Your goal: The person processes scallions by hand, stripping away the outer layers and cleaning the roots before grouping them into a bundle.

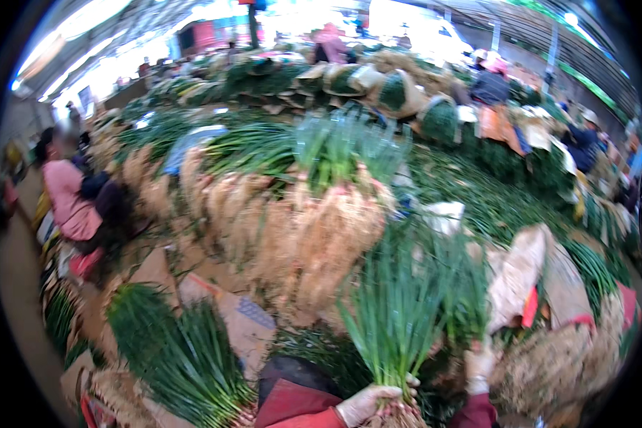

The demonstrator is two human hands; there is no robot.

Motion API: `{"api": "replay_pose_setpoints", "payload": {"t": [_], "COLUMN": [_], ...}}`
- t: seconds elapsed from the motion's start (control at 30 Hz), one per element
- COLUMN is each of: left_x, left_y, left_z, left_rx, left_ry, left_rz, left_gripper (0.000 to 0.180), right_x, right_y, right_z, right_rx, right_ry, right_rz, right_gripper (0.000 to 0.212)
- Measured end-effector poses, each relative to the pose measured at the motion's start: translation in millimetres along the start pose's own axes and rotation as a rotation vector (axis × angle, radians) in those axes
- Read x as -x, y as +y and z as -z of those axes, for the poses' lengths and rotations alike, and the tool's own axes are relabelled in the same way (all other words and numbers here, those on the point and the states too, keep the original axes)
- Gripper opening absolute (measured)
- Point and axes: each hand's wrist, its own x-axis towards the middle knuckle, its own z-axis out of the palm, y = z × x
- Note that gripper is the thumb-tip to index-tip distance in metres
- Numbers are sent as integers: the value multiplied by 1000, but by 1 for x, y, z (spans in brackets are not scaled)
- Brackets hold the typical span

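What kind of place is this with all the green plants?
It looks like a roofed farm-produce market or sorting shed. The left hand grips a bunch of green onions, heaps of rooted onion bundles cover the floor, and a seated worker in pink sorts nearby.

1. We have a single head-worn fisheye view, looking down and forward over piled green onions point(321, 214).
2. Our gloved hands point(367, 403) sit close at six o'clock.
3. Seated workers point(68, 192) appear farther off at nine and one o'clock.
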Motion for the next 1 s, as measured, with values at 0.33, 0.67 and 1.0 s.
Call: {"api": "replay_pose_setpoints", "payload": {"t": [0.33,0.67,1.0], "left_x": [-16,-24,-26], "left_y": [-13,-14,-28], "left_z": [26,51,40], "left_rx": [-45,-93,14], "left_ry": [-57,39,-43], "left_rz": [16,19,-25], "left_gripper": [47,46,42], "right_x": [-60,69,129], "right_y": [18,-134,-52], "right_z": [16,20,-26], "right_rx": [-1148,-698,-158], "right_ry": [-127,-592,-805], "right_rz": [-151,-110,-157], "right_gripper": [38,26,30]}}
